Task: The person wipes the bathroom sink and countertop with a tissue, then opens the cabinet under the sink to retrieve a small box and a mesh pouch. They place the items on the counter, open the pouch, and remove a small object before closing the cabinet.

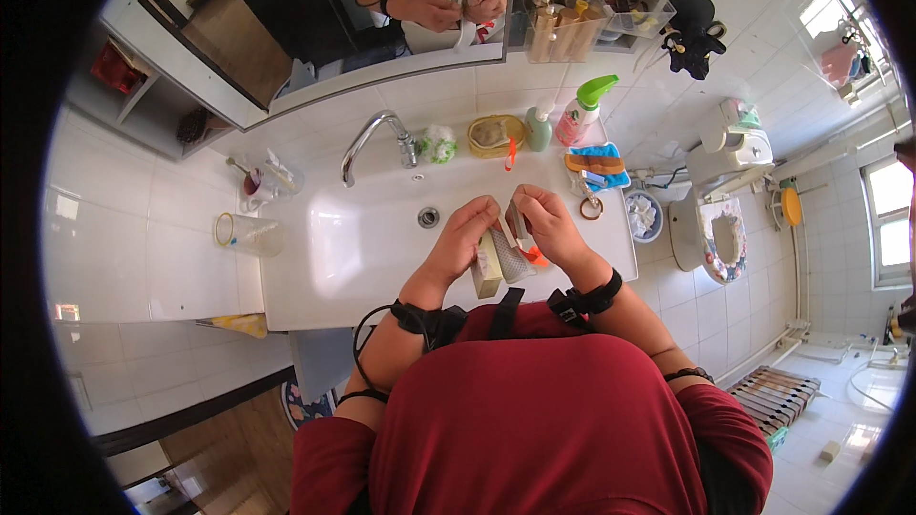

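Over the front edge of a white washbasin (372, 279), both my hands are close together. My left hand (466, 232) has its thumb and fingers pinched at the upper end of a pale strip (507, 230). My right hand (547, 222) is closed on a flat greyish piece (519, 220), whose material I cannot tell. Just below my fingers stands a pale yellow-green box (487, 268), beside a grey patterned pouch or cloth (509, 257). An orange-red ribbon (534, 256) lies under my right hand.
A chrome faucet (376, 132) arches over the basin at left. Along the back are a mesh sponge (438, 144), a soap dish (481, 150), a green pump bottle (538, 130) and a spray bottle (578, 118). A comb (595, 164) lies on a blue tray at right; a glass jar (259, 237) is far left.
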`<state>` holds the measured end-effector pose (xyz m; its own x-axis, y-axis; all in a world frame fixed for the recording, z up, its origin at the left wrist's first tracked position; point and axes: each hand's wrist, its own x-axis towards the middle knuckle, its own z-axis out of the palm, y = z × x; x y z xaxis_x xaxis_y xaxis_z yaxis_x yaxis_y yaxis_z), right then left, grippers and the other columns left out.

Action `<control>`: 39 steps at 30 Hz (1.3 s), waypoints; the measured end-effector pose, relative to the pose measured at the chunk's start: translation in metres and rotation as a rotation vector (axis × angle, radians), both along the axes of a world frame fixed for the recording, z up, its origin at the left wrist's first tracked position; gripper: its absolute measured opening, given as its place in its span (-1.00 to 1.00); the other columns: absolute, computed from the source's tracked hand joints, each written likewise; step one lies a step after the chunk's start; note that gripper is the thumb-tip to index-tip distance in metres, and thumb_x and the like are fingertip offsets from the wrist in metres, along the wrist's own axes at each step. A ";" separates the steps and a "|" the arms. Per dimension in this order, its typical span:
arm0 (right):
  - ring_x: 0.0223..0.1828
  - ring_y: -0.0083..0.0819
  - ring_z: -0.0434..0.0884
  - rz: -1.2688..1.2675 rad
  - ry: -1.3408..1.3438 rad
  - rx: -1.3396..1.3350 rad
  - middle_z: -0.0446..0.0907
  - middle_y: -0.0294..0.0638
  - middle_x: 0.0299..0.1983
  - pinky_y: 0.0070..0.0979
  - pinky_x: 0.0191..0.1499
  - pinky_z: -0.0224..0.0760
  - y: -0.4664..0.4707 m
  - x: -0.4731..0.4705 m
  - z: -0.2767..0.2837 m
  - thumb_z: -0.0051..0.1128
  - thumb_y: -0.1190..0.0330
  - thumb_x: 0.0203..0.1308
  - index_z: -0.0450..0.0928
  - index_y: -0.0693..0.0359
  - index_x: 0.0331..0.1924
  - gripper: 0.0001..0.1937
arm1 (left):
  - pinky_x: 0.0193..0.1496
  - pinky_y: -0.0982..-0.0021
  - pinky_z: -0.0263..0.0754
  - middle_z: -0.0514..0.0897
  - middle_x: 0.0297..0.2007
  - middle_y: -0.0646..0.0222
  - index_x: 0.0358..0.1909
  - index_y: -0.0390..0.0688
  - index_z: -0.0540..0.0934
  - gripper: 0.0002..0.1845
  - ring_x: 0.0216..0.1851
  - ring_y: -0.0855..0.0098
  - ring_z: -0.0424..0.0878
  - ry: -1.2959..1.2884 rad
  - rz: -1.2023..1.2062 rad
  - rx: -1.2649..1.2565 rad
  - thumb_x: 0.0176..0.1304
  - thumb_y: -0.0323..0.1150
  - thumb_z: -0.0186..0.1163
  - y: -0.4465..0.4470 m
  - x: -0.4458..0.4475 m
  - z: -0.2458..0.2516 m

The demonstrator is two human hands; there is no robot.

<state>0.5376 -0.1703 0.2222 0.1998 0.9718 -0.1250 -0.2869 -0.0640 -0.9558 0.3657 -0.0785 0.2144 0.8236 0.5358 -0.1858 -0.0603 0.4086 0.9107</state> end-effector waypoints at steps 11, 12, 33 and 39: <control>-0.44 -0.54 0.51 -0.189 0.141 -0.083 0.54 -0.34 -0.44 -0.53 -0.29 0.43 -0.011 0.053 -0.011 0.05 0.20 0.60 0.52 0.17 -0.25 -0.73 | -0.03 0.53 0.40 0.60 -0.27 0.52 -0.22 -0.20 0.62 -0.72 -0.18 0.60 0.50 0.281 0.127 0.086 0.55 -0.18 0.14 0.018 -0.004 -0.054; -0.43 -0.53 0.52 -0.187 0.138 -0.106 0.54 -0.34 -0.43 -0.53 -0.28 0.44 -0.014 0.057 -0.013 0.05 0.20 0.60 0.51 0.17 -0.26 -0.74 | -0.04 0.52 0.41 0.62 -0.27 0.51 -0.20 -0.20 0.64 -0.72 -0.18 0.59 0.52 0.246 0.117 0.100 0.56 -0.19 0.14 0.017 -0.002 -0.056; -0.30 -0.43 0.66 0.210 0.500 -0.272 0.70 -0.19 -0.28 -0.50 -0.21 0.51 -0.030 0.060 -0.044 0.13 0.38 0.43 0.70 0.38 -0.19 -0.79 | -0.13 0.49 0.52 0.78 -0.29 0.45 -0.12 -0.29 0.82 -0.65 -0.25 0.66 0.59 0.382 -0.037 0.372 0.48 -0.16 0.31 0.013 0.041 -0.027; -0.30 -0.37 0.67 -0.043 0.547 -0.170 0.71 -0.14 -0.28 -0.45 -0.12 0.56 -0.042 0.089 -0.084 0.13 0.45 0.40 0.69 0.43 -0.20 -0.82 | -0.11 0.48 0.54 0.79 -0.23 0.37 0.05 -0.28 0.76 -0.62 -0.22 0.60 0.65 0.420 -0.018 0.227 0.44 -0.16 0.35 0.010 0.044 -0.045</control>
<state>0.6262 -0.2125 0.1382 0.1010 0.9215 -0.3749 -0.7425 -0.1810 -0.6449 0.4098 -0.0680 0.1697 0.7118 0.5875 -0.3849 0.3376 0.1944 0.9210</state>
